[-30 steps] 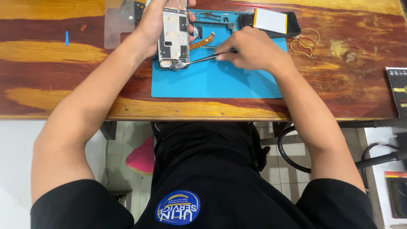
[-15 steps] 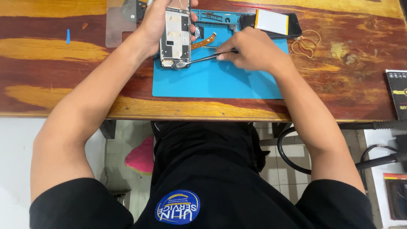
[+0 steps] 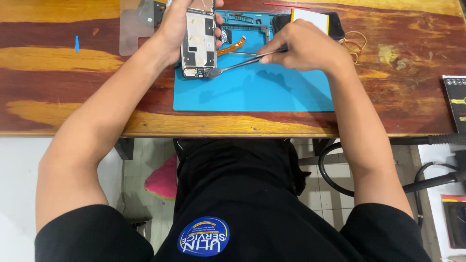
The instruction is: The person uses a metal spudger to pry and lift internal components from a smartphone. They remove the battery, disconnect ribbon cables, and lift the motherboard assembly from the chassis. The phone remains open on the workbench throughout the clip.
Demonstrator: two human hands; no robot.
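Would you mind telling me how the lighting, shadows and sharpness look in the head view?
Head view: even overhead light, sharp all over; soft shadows of the right hand and metal tweezers fall on the blue mat; slight sheen on the varnished wooden table; the opened phone in the left hand is crisp; mild wide-angle bowing at the table edge.

table [image 3: 58, 63]: varnished wood, glossy, streaked red-brown and yellow
mat [image 3: 262, 92]: blue rubbery sheet, matt, smooth
tweezers [image 3: 238, 64]: bare metal, shiny
phone [image 3: 198, 41]: opened, exposed metal and plastic parts
ribbon cable [image 3: 232, 46]: orange, thin film
shirt [image 3: 233, 204]: black cloth, matt
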